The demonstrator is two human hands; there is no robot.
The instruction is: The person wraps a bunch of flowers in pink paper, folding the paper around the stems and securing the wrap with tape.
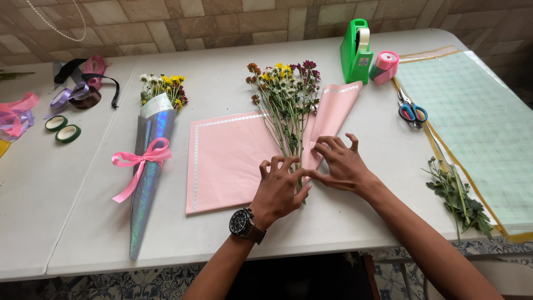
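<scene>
The bunch of small flowers (286, 105) lies on the pink wrapping sheet (227, 161), its stems running down between both hands. The left hand (279, 188) presses spread fingertips on the stem ends, gripping nothing; the right hand (341, 162), fingers also spread, pins the folded-over flap of pink paper just right of the stems. If either hand lifts unevenly, the flap could spring open or crease crookedly, and hard pressure could snap the thin stems. Beyond the right hand lie scissors (412, 113) and cut leafy trimmings (461, 200); well left of the left hand, a finished iridescent cone bouquet (149, 166).
</scene>
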